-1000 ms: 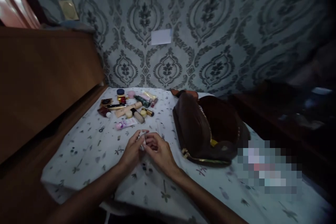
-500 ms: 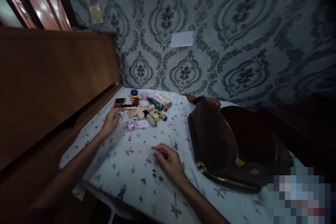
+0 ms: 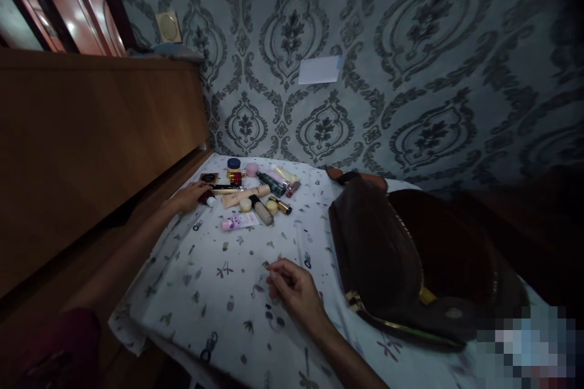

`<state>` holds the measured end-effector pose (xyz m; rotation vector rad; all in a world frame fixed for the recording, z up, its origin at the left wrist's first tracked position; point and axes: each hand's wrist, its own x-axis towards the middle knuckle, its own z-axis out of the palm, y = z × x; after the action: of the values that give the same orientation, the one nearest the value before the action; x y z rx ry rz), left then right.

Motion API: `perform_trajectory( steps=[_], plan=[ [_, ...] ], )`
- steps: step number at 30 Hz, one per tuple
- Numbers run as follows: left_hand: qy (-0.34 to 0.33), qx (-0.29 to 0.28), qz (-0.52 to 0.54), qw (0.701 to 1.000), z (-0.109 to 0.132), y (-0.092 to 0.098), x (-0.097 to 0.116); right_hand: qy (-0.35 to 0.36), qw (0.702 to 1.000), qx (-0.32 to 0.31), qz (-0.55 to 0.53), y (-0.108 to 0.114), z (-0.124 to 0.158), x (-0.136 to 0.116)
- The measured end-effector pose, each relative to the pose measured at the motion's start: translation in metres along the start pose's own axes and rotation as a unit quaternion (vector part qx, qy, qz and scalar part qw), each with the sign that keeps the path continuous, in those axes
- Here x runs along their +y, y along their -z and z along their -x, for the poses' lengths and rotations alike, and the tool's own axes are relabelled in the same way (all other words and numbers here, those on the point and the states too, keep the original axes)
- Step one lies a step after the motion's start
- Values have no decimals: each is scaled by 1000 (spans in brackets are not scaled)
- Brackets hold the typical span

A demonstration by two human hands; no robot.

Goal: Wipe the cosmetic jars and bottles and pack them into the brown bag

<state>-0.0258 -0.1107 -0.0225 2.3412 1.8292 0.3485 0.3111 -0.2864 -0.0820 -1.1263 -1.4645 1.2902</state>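
My left hand [image 3: 189, 197] reaches out to the left edge of a cluster of cosmetics [image 3: 249, 191] on the patterned sheet [image 3: 219, 292]. Its fingers are drawn together beside a small white round item [image 3: 211, 201] and over a dark item; what they hold is too dim to name. My right hand [image 3: 292, 289] rests on the sheet nearer to me, with its fingers loosely curled and nothing showing in them. A pink tube [image 3: 239, 222], a beige tube [image 3: 244, 194] and several small bottles and jars lie in the cluster.
An open dark brown bag [image 3: 401, 261] with a gold zipper lies on the right of the sheet. A wooden board [image 3: 91, 140] runs along the left side. Patterned wallpaper with a white slip [image 3: 319, 70] stands behind.
Both hands were together over a small white item. My left hand has since gone out to the left edge of the cosmetics; my right hand has stayed on the sheet. The view shifted left.
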Motion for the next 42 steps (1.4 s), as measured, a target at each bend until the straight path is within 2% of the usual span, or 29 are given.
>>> perform_trajectory(
  steps=[7, 12, 15, 19, 22, 25, 27, 30, 34, 36, 38, 42],
  plan=[
    [-18, -35, -29, 999, -7, 8, -3, -13, 1000, -3, -1, 0, -1, -2],
    [-35, -31, -29, 999, 9, 16, 1, 0, 1000, -5, -11, 1, 0, -1],
    [-50, -21, -23, 998, 23, 22, 12, 1, 1000, -9, -24, 2, 0, -1],
    [-94, -10, 7, 995, 47, 24, 52, 12, 999, -13, -51, 1, 0, -2],
    [-128, -31, 55, 990, 71, 16, 102, 22, 997, 0, -79, 0, 0, -1],
    [-139, -70, 78, 985, 94, 1, 153, 39, 994, 51, -85, 0, -1, 0],
    [-143, -94, 77, 982, 105, -10, 177, 55, 993, 65, -82, 1, -2, 1],
    [-140, -117, 76, 980, 113, -24, 191, 68, 992, 53, -89, 3, -2, 3],
    [-160, -132, 98, 973, 111, -31, 178, 74, 990, 53, -107, 6, -2, 3],
    [-164, -118, 108, 973, 111, -30, 170, 78, 989, 54, -111, 7, -3, 3],
    [-148, -79, 110, 980, 110, -28, 166, 79, 990, 57, -106, 8, -3, 2],
    [-138, 57, 141, 979, 108, -29, 184, 79, 989, 62, -104, 8, -4, 2]
  ],
)
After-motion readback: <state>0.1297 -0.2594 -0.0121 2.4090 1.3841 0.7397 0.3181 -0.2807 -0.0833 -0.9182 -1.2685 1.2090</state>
